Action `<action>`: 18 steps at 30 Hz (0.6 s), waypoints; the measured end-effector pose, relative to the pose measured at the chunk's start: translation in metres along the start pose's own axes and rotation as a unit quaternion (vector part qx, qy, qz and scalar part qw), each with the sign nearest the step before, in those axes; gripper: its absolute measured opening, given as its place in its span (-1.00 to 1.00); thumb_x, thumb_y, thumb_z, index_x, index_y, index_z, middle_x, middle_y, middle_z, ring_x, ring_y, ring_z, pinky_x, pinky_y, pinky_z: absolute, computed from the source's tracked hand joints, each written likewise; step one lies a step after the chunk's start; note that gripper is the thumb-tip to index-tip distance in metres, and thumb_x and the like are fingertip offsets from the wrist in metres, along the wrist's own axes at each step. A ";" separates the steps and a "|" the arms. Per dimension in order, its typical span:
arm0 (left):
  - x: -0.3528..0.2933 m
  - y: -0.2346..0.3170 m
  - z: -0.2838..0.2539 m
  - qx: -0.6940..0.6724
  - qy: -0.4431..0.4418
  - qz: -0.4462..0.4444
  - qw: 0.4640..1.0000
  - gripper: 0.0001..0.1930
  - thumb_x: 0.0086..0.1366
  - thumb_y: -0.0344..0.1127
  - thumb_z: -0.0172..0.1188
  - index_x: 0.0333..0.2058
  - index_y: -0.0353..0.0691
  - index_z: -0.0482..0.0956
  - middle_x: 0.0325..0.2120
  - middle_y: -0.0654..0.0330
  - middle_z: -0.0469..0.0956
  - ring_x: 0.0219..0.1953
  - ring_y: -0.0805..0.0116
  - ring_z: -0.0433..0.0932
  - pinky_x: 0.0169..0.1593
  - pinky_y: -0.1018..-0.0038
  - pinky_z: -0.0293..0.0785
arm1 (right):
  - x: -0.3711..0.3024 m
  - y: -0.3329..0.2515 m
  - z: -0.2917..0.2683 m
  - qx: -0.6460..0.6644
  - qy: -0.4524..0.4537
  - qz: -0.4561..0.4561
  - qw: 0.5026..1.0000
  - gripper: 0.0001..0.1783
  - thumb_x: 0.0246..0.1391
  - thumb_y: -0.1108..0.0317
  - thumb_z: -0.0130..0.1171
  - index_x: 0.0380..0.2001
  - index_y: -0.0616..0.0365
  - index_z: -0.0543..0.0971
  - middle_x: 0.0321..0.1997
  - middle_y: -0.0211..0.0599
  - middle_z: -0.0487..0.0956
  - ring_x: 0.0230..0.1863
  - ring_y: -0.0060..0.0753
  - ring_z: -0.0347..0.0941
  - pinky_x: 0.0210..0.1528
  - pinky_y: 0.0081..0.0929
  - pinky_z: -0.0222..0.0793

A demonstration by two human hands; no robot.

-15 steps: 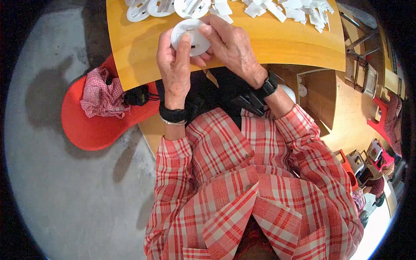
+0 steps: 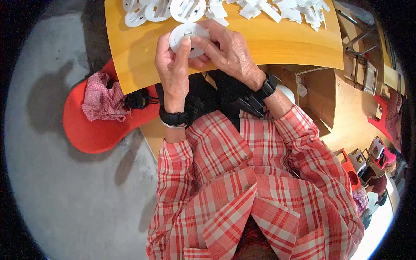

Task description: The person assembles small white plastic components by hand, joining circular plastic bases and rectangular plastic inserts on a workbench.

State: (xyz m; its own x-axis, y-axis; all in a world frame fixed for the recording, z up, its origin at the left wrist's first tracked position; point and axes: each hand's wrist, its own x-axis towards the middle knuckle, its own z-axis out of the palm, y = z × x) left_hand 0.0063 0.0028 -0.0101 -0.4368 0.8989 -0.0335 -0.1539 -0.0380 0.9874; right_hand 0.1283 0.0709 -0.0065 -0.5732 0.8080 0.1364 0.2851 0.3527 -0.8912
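Head view: I hold the white, round, slotted plastic disc over the near part of the yellow wood-look table, my left hand gripping its left rim, my right hand its right, both thumb tips by the slot. I'd judge it best to back the disc firmly from beneath and press evenly, without flexing it. Beyond lie similar white discs and, rightward, loose flat white plastic pieces.

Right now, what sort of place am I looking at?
Probably some kind of workshop: a white disc is being held at a yellow table bearing similar discs and loose white pieces.
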 end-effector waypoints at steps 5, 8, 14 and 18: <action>0.002 0.013 0.008 -0.006 0.036 -0.055 0.998 -0.80 0.25 -0.26 0.09 -0.29 -0.28 0.38 -0.46 0.22 0.50 -0.60 0.55 0.47 -0.67 0.68 0.38 | -0.003 0.000 0.001 -0.019 -0.005 -0.022 1.000 -0.72 0.02 0.21 0.06 -0.25 0.16 0.41 -0.58 -0.09 0.52 -0.51 -0.03 0.49 -0.51 -0.24 0.38; 0.001 0.013 0.010 -0.002 0.039 -0.045 0.998 -0.80 0.23 -0.24 0.11 -0.33 -0.27 0.39 -0.49 0.23 0.50 -0.61 0.54 0.46 -0.72 0.68 0.34 | -0.004 0.004 0.001 0.007 -0.004 -0.033 0.999 -0.73 0.03 0.21 0.06 -0.27 0.16 0.41 -0.56 -0.07 0.52 -0.50 -0.01 0.48 -0.49 -0.23 0.38; -0.001 0.015 0.014 0.003 0.024 -0.065 0.998 -0.79 0.24 -0.21 0.11 -0.27 -0.21 0.39 -0.45 0.26 0.49 -0.59 0.56 0.46 -0.72 0.70 0.25 | -0.006 0.002 -0.004 0.059 -0.003 -0.017 0.998 -0.75 0.06 0.25 0.05 -0.26 0.17 0.40 -0.56 -0.05 0.51 -0.49 -0.01 0.49 -0.49 -0.26 0.39; 0.001 0.017 0.009 0.009 0.020 -0.075 0.997 -0.71 0.26 -0.17 0.09 -0.16 -0.23 0.37 -0.43 0.23 0.50 -0.62 0.55 0.47 -0.73 0.73 0.23 | -0.018 0.002 -0.013 0.105 0.030 -0.008 0.994 -0.75 0.09 0.28 0.06 -0.22 0.19 0.40 -0.59 -0.05 0.46 -0.56 -0.08 0.47 -0.53 -0.36 0.37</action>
State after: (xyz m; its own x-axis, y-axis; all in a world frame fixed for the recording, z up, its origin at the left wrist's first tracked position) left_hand 0.0119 0.0068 0.0077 -0.4446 0.8763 -0.1857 -0.2035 0.1031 0.9736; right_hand 0.1493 0.0638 -0.0051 -0.5286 0.8313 0.1717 0.1051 0.2649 -0.9585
